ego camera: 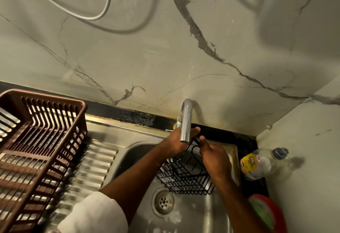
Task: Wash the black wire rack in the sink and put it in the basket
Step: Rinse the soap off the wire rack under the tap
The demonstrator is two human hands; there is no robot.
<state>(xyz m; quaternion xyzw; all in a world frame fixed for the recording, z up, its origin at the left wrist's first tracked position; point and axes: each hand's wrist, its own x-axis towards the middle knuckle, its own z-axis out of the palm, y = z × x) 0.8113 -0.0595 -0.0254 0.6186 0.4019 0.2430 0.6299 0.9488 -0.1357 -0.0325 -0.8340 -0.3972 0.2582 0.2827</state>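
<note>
The black wire rack (185, 175) hangs over the steel sink (207, 214), under the chrome tap (185, 122), with soap foam on its mesh. My left hand (176, 141) holds the rack's upper hook end behind the tap spout. My right hand (214, 157) grips the rack's right upper edge, thumb pointing up. The brown plastic basket (36, 140) stands on the ribbed drainboard at the left.
A dish soap bottle (261, 162) lies on the black counter right of the sink. Below it sits a red dish with a green sponge (266, 212). The drain (163, 202) is at the sink's bottom. A marble wall rises behind, with a cable hanging.
</note>
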